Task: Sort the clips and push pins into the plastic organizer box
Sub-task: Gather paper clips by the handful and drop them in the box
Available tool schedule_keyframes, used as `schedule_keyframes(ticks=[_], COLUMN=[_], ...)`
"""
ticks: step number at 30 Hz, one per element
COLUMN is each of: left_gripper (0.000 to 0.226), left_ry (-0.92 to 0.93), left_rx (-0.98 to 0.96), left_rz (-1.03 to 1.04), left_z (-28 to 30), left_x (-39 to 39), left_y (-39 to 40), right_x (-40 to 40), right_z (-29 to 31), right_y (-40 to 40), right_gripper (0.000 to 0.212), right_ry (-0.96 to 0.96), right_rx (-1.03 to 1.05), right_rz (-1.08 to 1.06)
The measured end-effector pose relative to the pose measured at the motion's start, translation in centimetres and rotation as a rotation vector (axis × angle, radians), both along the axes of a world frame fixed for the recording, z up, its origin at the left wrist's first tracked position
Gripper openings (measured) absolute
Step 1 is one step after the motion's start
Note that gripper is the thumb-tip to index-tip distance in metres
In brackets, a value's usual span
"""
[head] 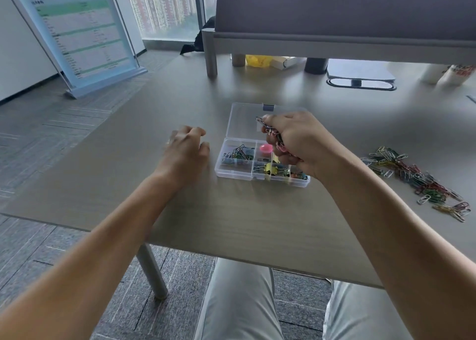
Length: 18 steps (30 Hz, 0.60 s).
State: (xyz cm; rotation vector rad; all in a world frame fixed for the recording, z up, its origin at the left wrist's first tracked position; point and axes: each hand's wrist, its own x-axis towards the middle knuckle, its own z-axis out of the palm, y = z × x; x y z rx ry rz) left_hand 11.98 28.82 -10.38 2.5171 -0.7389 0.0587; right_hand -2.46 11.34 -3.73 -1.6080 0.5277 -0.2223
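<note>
While the left hand (186, 149) rests, the right hand (296, 143) clutches paper clips (273, 133).

The left hand (186, 146) hangs forward, palm down, fingers loosely curled, holding nothing. The right hand (293, 143) is fisted around a bunch of coloured wire paper clips (273, 133), forearm angled inward

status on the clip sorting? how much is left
Partly done. Done: the organizer box lies open with paper clips in its left compartment and binder clips in the front one. In hand: the right hand grips a bunch of paper clips above the box; the left hand rests on the table beside it. Left: a sizeable loose pile of paper clips to the right.
</note>
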Motion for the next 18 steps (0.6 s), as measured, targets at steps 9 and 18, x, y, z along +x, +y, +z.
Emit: schedule_keyframes(ticks=[9,18], left_gripper=[0.032,0.044], left_ry=[-0.118,-0.078], left_rx=[0.158,0.176], left_rz=[0.007,-0.047], left_z=[-1.4,-1.2], left_x=[-0.5,-0.7], left_y=[0.0,0.5], right_x=[5.4,6.8], right_z=[-0.3,-0.2], right_y=[2.4,4.6], right_gripper=[0.038,0.022], right_ry=[0.338,0.46], right_rx=[-0.585,-0.849], right_rz=[-0.011,-0.059])
